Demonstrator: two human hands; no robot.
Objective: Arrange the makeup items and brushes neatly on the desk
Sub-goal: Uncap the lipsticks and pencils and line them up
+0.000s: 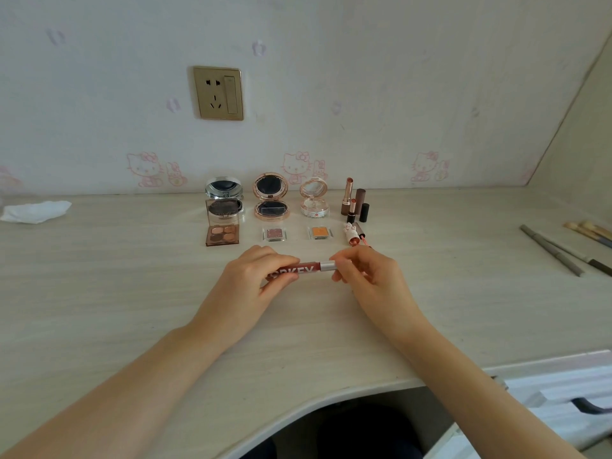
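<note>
Hands, left (255, 276) and right (359, 276), grip one lip-gloss tube (303, 269); three open compacts (271, 197) behind

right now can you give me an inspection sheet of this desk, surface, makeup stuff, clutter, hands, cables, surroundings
surface: pale wood-grain desk, curved front edge.
job's things: three open compacts in a back row, silver, rose-gold, clear; eyeshadow quad and two single pans in front; lipsticks upright at the right; brushes and pencils lying far right.
clutter: crumpled tissue far left.
hands: left hand grips the red lip gloss tube; right hand pinches its silver cap end.
cables: nothing seen.
surroundings: wall socket, cartoon-cat wallpaper, drawer lower right.
</note>
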